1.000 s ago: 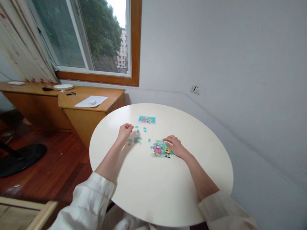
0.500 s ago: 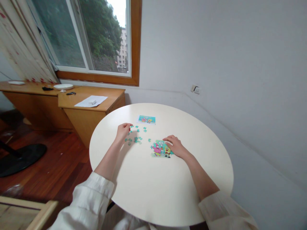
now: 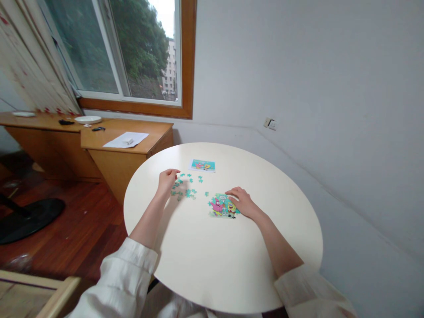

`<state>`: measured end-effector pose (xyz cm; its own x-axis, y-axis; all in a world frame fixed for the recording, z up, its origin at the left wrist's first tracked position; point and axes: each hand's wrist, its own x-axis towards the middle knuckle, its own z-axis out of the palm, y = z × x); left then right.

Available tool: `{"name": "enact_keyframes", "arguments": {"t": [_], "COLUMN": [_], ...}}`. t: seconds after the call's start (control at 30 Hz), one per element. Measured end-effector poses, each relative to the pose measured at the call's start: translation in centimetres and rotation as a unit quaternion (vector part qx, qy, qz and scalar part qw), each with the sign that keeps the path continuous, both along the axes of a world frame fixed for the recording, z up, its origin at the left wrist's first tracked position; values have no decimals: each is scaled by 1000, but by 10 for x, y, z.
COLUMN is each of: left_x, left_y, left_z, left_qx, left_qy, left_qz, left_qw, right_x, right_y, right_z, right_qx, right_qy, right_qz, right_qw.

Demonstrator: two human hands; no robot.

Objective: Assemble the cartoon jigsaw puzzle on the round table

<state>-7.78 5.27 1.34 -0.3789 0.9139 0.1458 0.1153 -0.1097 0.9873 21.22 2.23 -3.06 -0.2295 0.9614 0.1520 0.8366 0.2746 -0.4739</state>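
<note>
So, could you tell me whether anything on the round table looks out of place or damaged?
Nothing stands out. The loose teal jigsaw pieces lie scattered by the left hand, the partly assembled colourful cartoon jigsaw lies flat under the right hand, and the small rectangular picture card sits flat beyond them.

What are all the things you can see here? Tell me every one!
round table: one, cream, in the middle
loose puzzle pieces: several, teal, scattered on the table
partly built puzzle: one, teal with pink and yellow figures, right of the loose pieces
picture card: one, teal, far side of the table
cabinets: two, light wood, below the window
paper: one, white, on the nearer cabinet
plates: two, white, on the cabinet tops
window: one, wood frame, upper left
wall socket: one, white, on the wall
left hand: one, curled over the loose pieces
right hand: one, resting on the puzzle's right edge
</note>
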Motion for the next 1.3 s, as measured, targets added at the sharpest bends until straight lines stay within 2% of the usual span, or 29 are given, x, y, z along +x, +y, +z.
{"name": "enact_keyframes", "arguments": {"t": [0.23,0.37,0.47,0.63,0.73,0.83,0.9,0.97,1.03,1.07,1.17,1.23,1.3], "left_x": [0,4,8,11,9,8,11,16,24,28,39,42,43], "left_y": [2,0,-1,-1,1,5,6,5,0,-3,-13,-18,-20], "left_z": [-2,-3,-4,-6,-7,-10,-15,-21,-27,-30,-34,-33,-32], "left_qx": [9,4,-4,-1,-4,-10,2,32,82,103,154,163,159], "left_qy": [5,15,44,65,69,87,132,212,303,341,443,490,523], "left_qz": [19,14,-7,-28,-35,-45,-63,-101,-152,-183,-304,-329,-327], "left_qw": [1000,1000,999,998,997,995,989,972,937,916,829,791,771], "right_x": [3,5,9,20,21,17,13,9,6,4,2,0,-1], "right_y": [4,8,11,15,15,14,12,11,11,10,10,10,10], "right_z": [-10,-14,-11,0,2,3,3,2,1,1,-1,-1,-1], "right_qx": [28,77,145,248,267,269,264,253,242,238,228,220,212], "right_qy": [23,80,132,204,223,220,214,208,202,199,195,194,192], "right_qz": [9,15,-26,-130,-150,-144,-135,-128,-120,-115,-107,-106,-105], "right_qw": [999,994,980,938,926,927,931,936,942,944,948,950,953]}}
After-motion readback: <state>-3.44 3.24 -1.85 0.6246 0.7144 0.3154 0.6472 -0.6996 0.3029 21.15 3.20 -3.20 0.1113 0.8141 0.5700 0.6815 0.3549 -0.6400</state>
